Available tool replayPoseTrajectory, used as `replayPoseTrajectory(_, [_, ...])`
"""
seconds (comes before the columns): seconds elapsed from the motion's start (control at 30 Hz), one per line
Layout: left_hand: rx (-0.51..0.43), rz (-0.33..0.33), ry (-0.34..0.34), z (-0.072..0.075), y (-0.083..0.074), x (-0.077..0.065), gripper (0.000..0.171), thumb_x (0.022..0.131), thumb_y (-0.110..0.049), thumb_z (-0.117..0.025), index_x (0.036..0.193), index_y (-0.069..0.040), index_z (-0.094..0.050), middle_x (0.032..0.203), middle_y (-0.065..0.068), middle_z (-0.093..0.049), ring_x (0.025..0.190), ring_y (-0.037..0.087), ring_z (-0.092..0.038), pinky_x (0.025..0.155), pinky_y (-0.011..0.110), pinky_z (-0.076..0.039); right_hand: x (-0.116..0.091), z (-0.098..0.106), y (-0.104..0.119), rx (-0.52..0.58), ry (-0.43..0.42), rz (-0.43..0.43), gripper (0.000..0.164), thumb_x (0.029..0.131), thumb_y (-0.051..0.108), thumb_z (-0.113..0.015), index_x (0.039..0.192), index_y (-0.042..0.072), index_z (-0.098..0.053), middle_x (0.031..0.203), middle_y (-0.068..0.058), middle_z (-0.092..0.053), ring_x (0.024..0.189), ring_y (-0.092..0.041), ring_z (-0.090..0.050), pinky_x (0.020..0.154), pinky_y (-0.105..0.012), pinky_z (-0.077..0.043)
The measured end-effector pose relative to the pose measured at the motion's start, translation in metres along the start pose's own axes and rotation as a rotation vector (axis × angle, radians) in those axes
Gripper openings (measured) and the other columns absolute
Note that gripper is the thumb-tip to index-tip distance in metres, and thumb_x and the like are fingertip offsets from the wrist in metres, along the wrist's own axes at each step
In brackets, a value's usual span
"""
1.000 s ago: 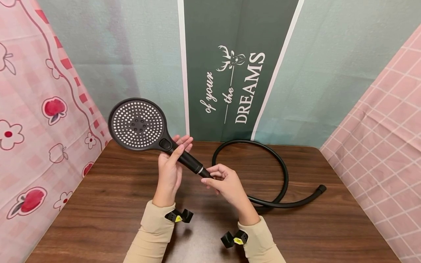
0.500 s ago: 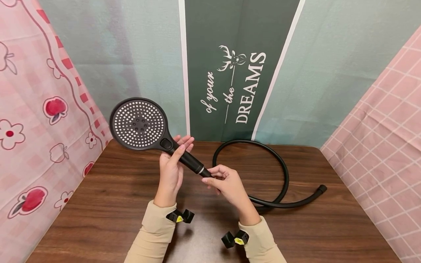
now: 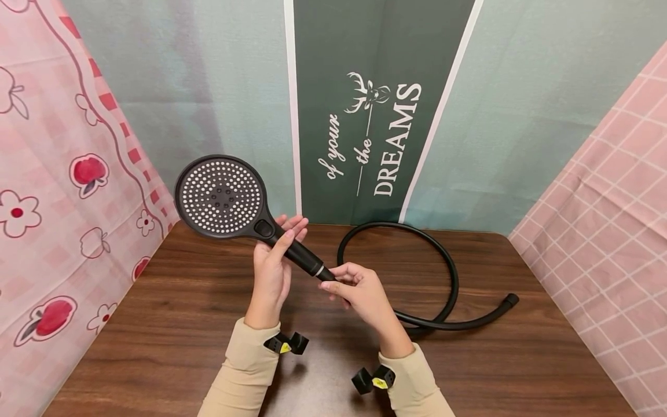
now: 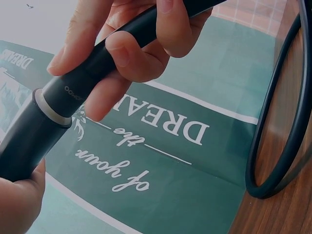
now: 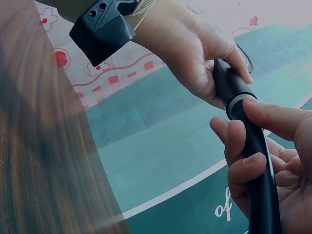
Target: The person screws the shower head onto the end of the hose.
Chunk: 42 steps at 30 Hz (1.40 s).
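A black shower head (image 3: 221,197) with white nozzles is held above the table, its face toward the head camera and its handle (image 3: 298,255) slanting down to the right. My left hand (image 3: 272,272) grips that handle, thumb laid across its front. At the handle's lower end, my right hand (image 3: 359,289) pinches the hose's end fitting (image 4: 73,90) between thumb and fingers. The fitting meets the handle at a pale ring (image 4: 48,107); the threads are not visible. The black hose (image 5: 263,195) runs back through the right hand's curled fingers.
The rest of the hose (image 3: 452,272) lies looped on the wooden table (image 3: 172,347), its free end (image 3: 510,299) at the right. Fabric hangs at the back (image 3: 245,87), a pink patterned cloth (image 3: 47,174) at the left and a pink checked one (image 3: 615,191) at the right.
Both hands and the shower head appear a few pixels further right, as does the background. Both grips look the same.
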<state>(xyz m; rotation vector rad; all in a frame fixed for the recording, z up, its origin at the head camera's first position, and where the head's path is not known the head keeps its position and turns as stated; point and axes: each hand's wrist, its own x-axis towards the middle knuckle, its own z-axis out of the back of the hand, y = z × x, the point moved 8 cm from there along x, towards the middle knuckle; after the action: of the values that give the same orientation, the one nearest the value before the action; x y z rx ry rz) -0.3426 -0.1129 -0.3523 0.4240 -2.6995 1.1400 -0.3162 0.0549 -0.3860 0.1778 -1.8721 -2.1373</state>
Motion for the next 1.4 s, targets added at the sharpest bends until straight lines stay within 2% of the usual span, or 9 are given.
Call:
replayPoseTrajectory(0.13, [-0.001,0.001,0.000,-0.0003,0.0004,-0.0004,0.029,0.098,0.005,-0.049,0.127,0.000,-0.046,0.109,0.006,-0.073,0.105,0.018,-0.072,0.099,0.031,-0.057,-0.0003,-0.0002,0.0004,0.006,0.002,-0.004,0.023,0.087,0.008,-0.075,0.105,-0.005,-0.066,0.096,-0.035,-0.070,0.051,-0.006,-0.056,0.044,-0.024,-0.043])
replayPoseTrajectory(0.5, [0.006,0.001,-0.001,0.0001,0.0007,-0.0002,0.029,0.098,0.003,-0.051,0.127,0.000,-0.046,0.110,0.007,-0.072,0.106,0.018,-0.072,0.100,0.031,-0.056,-0.0008,-0.0002,0.0023,0.006,0.003,-0.002,0.023,0.087,0.007,-0.074,0.104,-0.005,-0.067,0.094,-0.033,-0.071,0.052,-0.006,-0.056,0.044,-0.023,-0.042])
replayPoseTrajectory(0.67, [0.005,-0.001,-0.001,0.0002,0.0008,-0.0002,0.031,0.098,0.003,-0.051,0.128,0.002,-0.044,0.110,0.006,-0.072,0.106,0.018,-0.072,0.099,0.031,-0.056,-0.0011,0.0001,0.0025,-0.003,0.001,-0.008,0.022,0.088,0.009,-0.074,0.104,-0.004,-0.068,0.090,-0.026,-0.074,0.051,-0.006,-0.055,0.045,-0.023,-0.043])
replayPoseTrajectory(1.07, [-0.007,0.006,-0.001,-0.0008,0.0009,-0.0007,0.029,0.099,0.004,-0.050,0.127,-0.001,-0.045,0.110,0.006,-0.072,0.107,0.018,-0.071,0.100,0.031,-0.056,-0.0006,0.0004,0.0011,-0.013,-0.002,-0.025,0.022,0.087,0.012,-0.075,0.102,-0.003,-0.069,0.086,-0.017,-0.076,0.051,-0.006,-0.054,0.045,-0.021,-0.043])
replayPoseTrajectory(1.4, [-0.008,0.006,0.001,-0.0010,0.0006,-0.0006,0.031,0.098,0.004,-0.050,0.129,0.002,-0.043,0.110,0.006,-0.072,0.106,0.018,-0.072,0.100,0.031,-0.056,-0.0002,0.0008,-0.0001,-0.013,0.001,-0.018,0.022,0.087,0.013,-0.075,0.102,-0.002,-0.070,0.085,-0.016,-0.075,0.050,-0.007,-0.053,0.044,-0.021,-0.043])
